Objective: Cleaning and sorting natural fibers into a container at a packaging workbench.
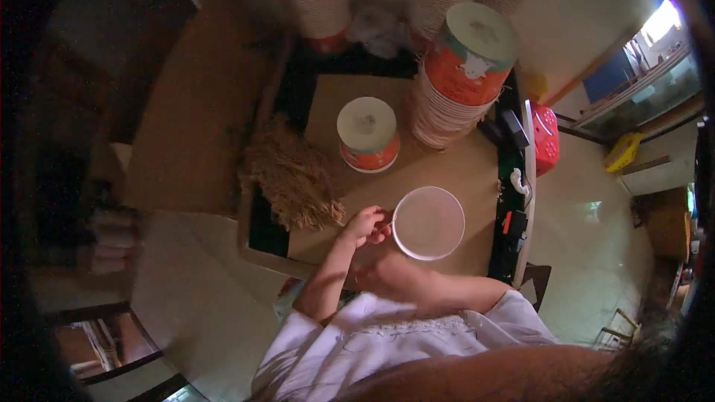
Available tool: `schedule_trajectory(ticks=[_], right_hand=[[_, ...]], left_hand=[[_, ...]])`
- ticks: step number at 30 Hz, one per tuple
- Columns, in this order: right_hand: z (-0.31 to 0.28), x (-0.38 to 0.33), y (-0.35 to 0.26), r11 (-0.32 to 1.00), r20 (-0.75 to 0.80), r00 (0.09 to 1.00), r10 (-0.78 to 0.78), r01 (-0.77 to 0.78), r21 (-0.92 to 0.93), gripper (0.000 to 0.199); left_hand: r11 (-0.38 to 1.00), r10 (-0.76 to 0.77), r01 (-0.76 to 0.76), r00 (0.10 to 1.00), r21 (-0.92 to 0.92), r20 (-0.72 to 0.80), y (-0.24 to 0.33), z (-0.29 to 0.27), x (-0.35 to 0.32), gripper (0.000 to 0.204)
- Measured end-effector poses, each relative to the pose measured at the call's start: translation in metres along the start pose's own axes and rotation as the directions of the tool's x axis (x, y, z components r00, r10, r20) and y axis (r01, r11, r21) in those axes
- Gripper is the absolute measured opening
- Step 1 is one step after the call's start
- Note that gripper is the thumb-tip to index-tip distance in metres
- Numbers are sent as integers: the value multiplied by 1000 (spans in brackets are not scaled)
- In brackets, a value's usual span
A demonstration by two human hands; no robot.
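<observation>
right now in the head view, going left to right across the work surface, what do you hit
pile of brown fibre → left hand → white round lid → red plastic basket

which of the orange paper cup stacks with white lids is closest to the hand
The short orange-and-white lidded cup stack standing alone mid-table; it sits just beyond the left hand. The taller, tilted orange stack stands farther back to the right.

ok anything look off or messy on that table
Mostly tidy. The tall cup stack leans to the right, and the straw pile sprawls loosely off the cardboard's left edge. The left hand pinches the white lid, which lies flat.
</observation>
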State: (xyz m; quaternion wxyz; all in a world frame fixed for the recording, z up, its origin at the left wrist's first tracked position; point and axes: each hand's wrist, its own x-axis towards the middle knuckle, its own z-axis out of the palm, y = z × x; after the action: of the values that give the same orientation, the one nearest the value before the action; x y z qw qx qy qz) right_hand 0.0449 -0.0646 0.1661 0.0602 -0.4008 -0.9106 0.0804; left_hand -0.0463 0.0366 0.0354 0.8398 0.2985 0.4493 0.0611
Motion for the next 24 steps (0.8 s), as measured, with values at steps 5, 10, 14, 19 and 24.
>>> schedule_trajectory(ticks=[5, 10, 14, 19, 24], right_hand=[[88, -11, 125, 904, -209, 880, 427, -412, 113, 17], [87, -36, 134, 639, 191, 734, 652, -668, 382, 25], [98, -52, 142, 310, 328, 695, 640, -624, 718, 16], [107, -60, 139, 137, 343, 644, 683, -575, 807, 13], [112, -66, 136, 22, 348, 665, 661, -481, 876, 10]], left_hand=[[983, 186, -184, 972, -22, 141, -16, 9, 23, 12], [870, 491, -489, 871, -56, 23, -23, 35, 34, 10], [789, 583, -563, 812, 246, -9, -33, 34, 50, 9], [779, 591, -568, 807, 264, -8, -36, 38, 60, 8], [793, 567, -538, 823, 286, -22, -30, 44, 52, 11]])
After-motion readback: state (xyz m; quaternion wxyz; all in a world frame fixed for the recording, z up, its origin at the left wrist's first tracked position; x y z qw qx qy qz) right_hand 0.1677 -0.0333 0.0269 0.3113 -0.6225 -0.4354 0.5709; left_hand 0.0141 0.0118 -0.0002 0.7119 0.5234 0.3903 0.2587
